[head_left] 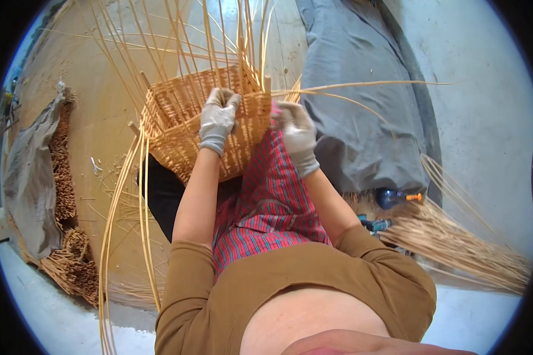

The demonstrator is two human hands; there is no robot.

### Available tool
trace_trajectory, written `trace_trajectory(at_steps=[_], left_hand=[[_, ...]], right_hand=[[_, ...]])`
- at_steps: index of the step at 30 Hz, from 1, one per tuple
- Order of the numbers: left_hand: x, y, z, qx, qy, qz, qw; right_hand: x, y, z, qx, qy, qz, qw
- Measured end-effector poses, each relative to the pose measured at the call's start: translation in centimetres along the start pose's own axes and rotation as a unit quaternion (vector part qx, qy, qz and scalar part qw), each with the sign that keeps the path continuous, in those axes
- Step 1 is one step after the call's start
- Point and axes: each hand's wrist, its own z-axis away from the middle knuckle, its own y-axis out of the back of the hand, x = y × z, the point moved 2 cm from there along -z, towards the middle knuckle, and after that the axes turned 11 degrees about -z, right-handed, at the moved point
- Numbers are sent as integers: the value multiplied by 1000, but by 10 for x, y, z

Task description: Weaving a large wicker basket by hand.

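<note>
A half-woven wicker basket [186,145] rests on my lap, tilted, with long bare canes rising from its far side. In a pale work glove, my left hand [218,118] is closed over the edge of the basket's near wall, thumb and fingers pinching the weave. My right hand [297,133], also gloved, hovers just off the basket's right corner. Its fingers are curled but smeared by motion, so whether they grip anything does not show. Loose canes [361,84] stick out to the right from that corner, above the right hand. A small pink patch shows beside its fingers.
Grey cloth [361,106] covers a long heap at the right. Behind my right elbow lie a bundle of thin canes [456,239], a blue bottle with an orange tip [391,198] and a teal tool [376,225]. More bundled sticks [65,171] sit at the left, partly under cloth.
</note>
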Motion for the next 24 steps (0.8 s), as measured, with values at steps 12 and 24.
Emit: trace_trajectory(at_steps=[12, 24], left_hand=[[-146, 186, 56, 213, -115, 223, 944], [-34, 162, 144, 203, -123, 94, 967]], right_hand=[[-8, -141, 43, -130, 181, 40, 974], [-44, -207, 87, -597, 382, 247, 660]])
